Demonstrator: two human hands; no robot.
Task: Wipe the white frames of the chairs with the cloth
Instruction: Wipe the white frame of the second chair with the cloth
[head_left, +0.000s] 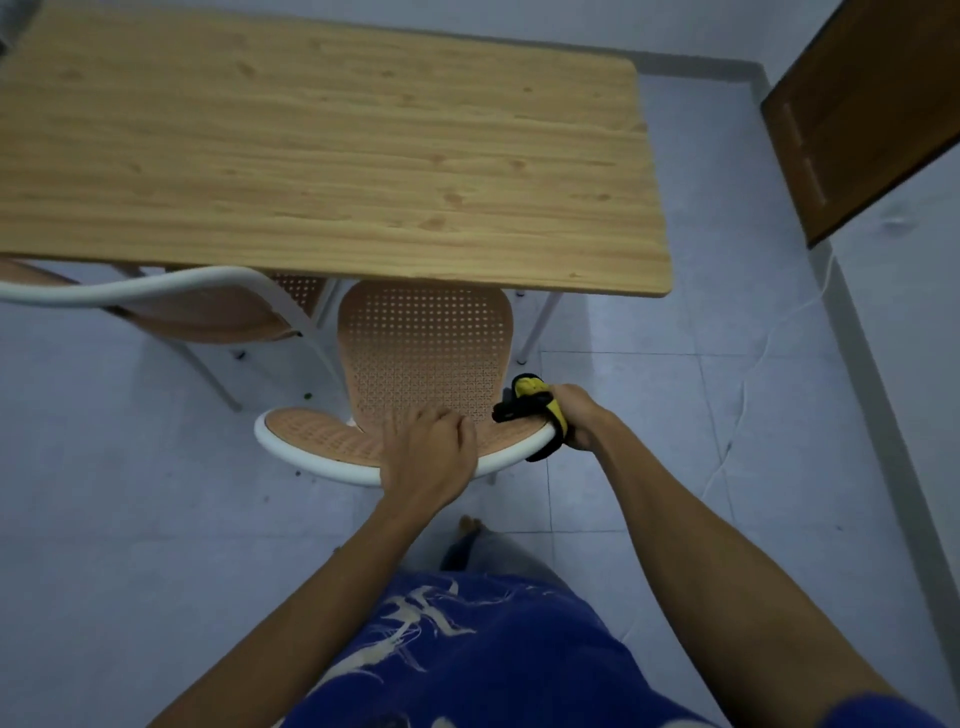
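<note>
A chair with a perforated tan seat (426, 343) and a curved white frame (311, 457) around its backrest stands pushed under the wooden table. My left hand (426, 457) grips the top of that white frame near its middle. My right hand (582, 421) is closed on a yellow and black cloth (530, 400), pressed over the right end of the frame. A second chair's white frame (156, 286) arcs in at the left, by the table's near edge.
The wooden table (332, 156) fills the upper view, its white leg (537, 327) just right of the chair. A brown door (872, 114) stands at the upper right. A white cable (748, 395) runs over the pale tiled floor on the right.
</note>
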